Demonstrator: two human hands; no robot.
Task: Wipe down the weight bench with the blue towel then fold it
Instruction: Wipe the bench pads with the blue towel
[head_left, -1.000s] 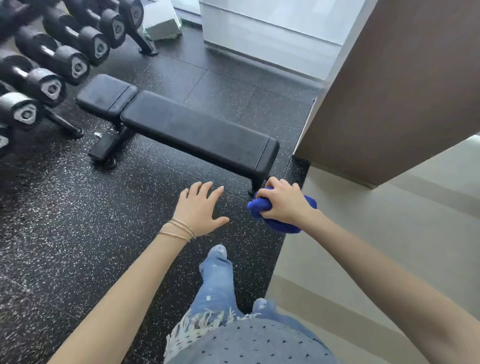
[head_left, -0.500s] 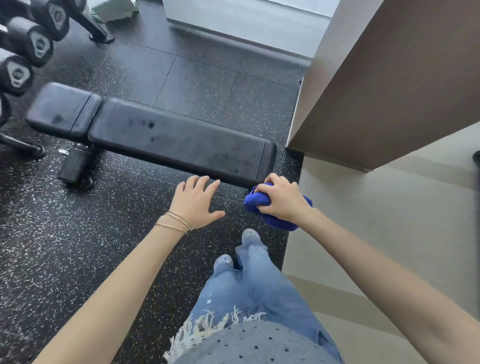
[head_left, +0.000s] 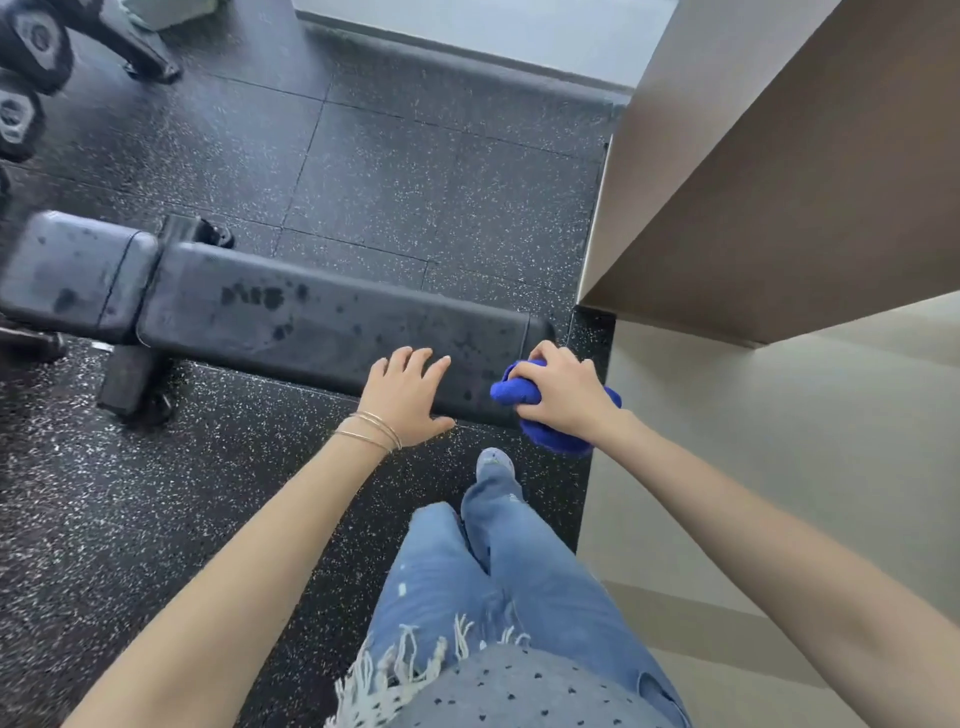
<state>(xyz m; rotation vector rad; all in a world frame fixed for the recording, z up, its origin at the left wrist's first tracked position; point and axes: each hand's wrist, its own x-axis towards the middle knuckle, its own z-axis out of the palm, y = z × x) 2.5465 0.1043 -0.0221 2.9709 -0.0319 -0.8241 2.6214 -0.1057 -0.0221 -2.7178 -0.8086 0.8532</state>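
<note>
A black padded weight bench (head_left: 291, 317) lies across the view from left to centre right, its pad marked with dark damp spots. My right hand (head_left: 563, 395) is closed around a bunched blue towel (head_left: 511, 392) at the bench's right end, over its near corner. My left hand (head_left: 408, 392) is spread flat with fingers apart over the bench's near edge, just left of the towel; thin bracelets circle that wrist. Whether the towel touches the pad I cannot tell.
A dumbbell rack (head_left: 31, 67) stands at the far left. A brown wall corner (head_left: 769, 182) rises on the right, with pale flooring (head_left: 753, 467) beside the black speckled rubber mat (head_left: 415, 171). My legs in blue jeans (head_left: 493, 571) are below the bench.
I have stepped closer: the bench now sits directly under both hands, which were over the floor in front of it. The towel stays gripped in my right hand.
</note>
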